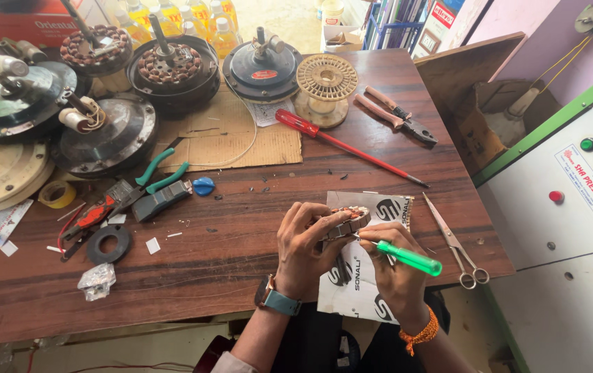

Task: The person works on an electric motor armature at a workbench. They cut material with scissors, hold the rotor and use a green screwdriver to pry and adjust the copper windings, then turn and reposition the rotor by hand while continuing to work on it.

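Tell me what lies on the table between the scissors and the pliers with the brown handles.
In the head view, the long red-handled screwdriver runs across between the scissors and the pliers, its tip near the table's right edge.

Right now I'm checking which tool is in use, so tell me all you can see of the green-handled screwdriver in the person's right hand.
The green-handled screwdriver has a translucent bright green plastic-looking handle and a thin shaft, mostly hidden by fingers. It lies nearly level, handle end pointing right and a little down, tip aimed left at the small round wound metal part that the left hand holds. The right hand grips it above a white printed sheet on the dark wooden table.
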Available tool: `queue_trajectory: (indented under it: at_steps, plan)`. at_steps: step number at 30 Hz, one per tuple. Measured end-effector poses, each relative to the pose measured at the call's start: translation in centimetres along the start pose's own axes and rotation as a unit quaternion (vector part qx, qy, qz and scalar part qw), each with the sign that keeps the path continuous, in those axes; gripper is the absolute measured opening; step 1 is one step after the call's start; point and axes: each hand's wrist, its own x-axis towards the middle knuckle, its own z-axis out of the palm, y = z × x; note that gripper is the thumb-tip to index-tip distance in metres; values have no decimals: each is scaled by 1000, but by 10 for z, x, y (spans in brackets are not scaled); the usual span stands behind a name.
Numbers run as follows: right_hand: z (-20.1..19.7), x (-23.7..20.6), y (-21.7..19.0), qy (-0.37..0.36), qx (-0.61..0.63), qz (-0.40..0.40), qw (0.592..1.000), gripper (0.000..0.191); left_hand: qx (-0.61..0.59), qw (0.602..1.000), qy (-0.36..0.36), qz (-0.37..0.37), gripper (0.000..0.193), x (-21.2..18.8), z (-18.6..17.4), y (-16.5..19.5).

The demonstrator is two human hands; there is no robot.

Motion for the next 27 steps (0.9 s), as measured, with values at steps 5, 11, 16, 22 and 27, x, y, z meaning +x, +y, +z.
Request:
queue_trajectory:
  at_steps: [5, 11, 16, 22, 27]
  plan:
    - [2, -9, 4, 8, -32, -16, 999, 16, 4, 1000, 1, -3, 49, -2, 1, 0]
    - [11, -13, -2, 33, -14, 17, 999, 17, 0, 1000, 8, 1, 47, -1, -1, 0]
    - [6, -1, -12, -2, -46, 18, 999, 15, 5, 1000, 20, 10, 44, -4, 1, -2]
    - [20, -15, -32, 51, -90, -59, 993, 12, 16, 999, 38, 26, 44, -6, 3, -6]
    - [14, -9, -17, 42, -75, 60, 995, 14, 26, 999, 23, 15, 44, -5, 2, -3]
